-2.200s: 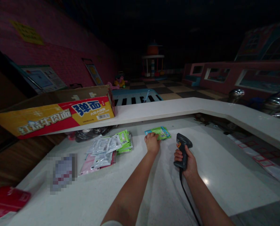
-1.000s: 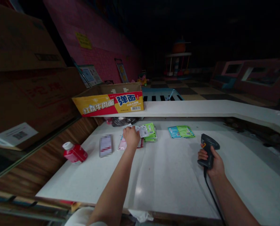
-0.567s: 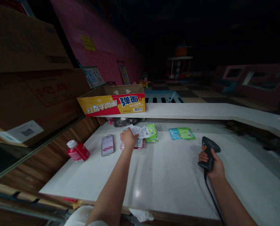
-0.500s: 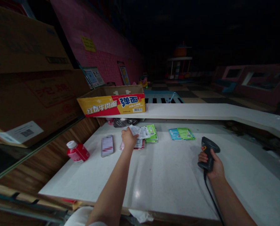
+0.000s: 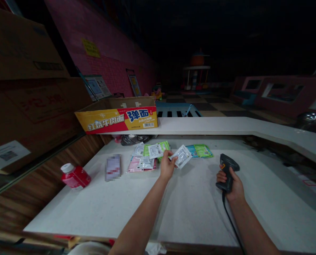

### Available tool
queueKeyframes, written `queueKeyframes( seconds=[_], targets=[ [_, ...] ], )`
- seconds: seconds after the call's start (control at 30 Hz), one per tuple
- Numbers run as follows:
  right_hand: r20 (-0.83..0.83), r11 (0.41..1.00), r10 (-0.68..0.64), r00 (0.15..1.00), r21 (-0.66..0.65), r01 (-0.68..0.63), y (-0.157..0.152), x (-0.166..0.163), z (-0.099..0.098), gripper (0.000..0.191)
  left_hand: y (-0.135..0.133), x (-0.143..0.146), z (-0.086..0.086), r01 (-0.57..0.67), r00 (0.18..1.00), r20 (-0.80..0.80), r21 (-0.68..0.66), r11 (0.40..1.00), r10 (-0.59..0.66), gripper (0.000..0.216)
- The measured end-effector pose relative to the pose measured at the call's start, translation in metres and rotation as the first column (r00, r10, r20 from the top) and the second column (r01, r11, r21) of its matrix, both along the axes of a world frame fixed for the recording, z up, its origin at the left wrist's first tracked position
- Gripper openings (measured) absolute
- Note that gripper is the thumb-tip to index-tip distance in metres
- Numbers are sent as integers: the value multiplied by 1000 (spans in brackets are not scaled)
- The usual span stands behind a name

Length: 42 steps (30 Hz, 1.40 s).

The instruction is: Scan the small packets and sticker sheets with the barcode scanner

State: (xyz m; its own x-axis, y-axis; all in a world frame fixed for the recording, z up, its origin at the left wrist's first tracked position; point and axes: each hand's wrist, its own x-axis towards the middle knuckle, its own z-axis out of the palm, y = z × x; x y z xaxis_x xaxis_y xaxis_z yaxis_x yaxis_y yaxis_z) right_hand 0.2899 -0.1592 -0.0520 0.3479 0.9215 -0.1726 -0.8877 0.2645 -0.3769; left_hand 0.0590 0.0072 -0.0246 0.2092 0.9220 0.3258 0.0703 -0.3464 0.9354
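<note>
My left hand (image 5: 168, 165) pinches a small white packet (image 5: 182, 156) by its left edge, held just over the table. Left of that hand lies a loose pile of packets, with a pink one (image 5: 134, 165) at the front and a green one (image 5: 163, 146) at the back. A blue and green packet (image 5: 203, 151) lies flat behind the held one, partly covered by it. On the right, my right hand (image 5: 234, 187) is wrapped round the handle of a dark barcode scanner (image 5: 229, 168), its head tilted up and its cable hanging down toward me.
A phone (image 5: 113, 168) and a red bottle with a white cap (image 5: 76, 176) are on the white table (image 5: 94, 209) at the left. A yellow and red carton (image 5: 120, 118) rests on the raised ledge (image 5: 205, 125). Big cardboard boxes (image 5: 41, 102) are stacked at far left.
My left hand has moved right from the pile, carrying a white packet with it. The view has shifted slightly to the right. My right hand keeps its hold on the scanner.
</note>
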Motion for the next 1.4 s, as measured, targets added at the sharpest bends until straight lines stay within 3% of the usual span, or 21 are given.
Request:
queueKeyframes(
  seconds=[0.1, 0.2, 0.47, 0.57, 0.67, 0.8, 1.03, 1.27, 1.4],
  targets=[
    [3, 1000, 7, 1000, 3, -7, 1, 0, 1, 41, -5, 7, -21, -4, 996, -83, 42, 999, 7, 12],
    [38, 1000, 17, 999, -7, -16, 1, 0, 3, 39, -3, 5, -31, 4, 978, -206, 93, 996, 16, 4],
    [227, 989, 92, 970, -131, -63, -2, -11, 10, 39, 7, 3, -40, 49, 978, -206, 103, 993, -27, 26],
    [384, 959, 196, 902, -267, -95, -5, -21, 17, 39, 10, 3, -45, 46, 977, -212, 113, 993, -21, 37],
    [554, 910, 341, 759, -397, -119, -11, -35, 28, 38, 11, 2, -46, 47, 975, -219, 125, 991, -19, 44],
    [701, 891, 425, 573, -434, -132, -23, -50, 42, 39, 9, 1, -45, 41, 973, -231, 101, 994, -17, 46],
    [767, 862, 501, 401, -486, -146, -38, -55, 53, 46, 10, 2, -46, 38, 980, -201, 104, 994, -17, 43],
    [785, 851, 520, 337, -509, -128, -42, -59, 62, 47, 13, 2, -53, 44, 994, -102, 123, 991, -31, 44],
    [780, 859, 503, 371, -497, -120, -39, -58, 59, 48, 13, 2, -53, 36, 993, -114, 127, 991, -22, 44]
  ],
)
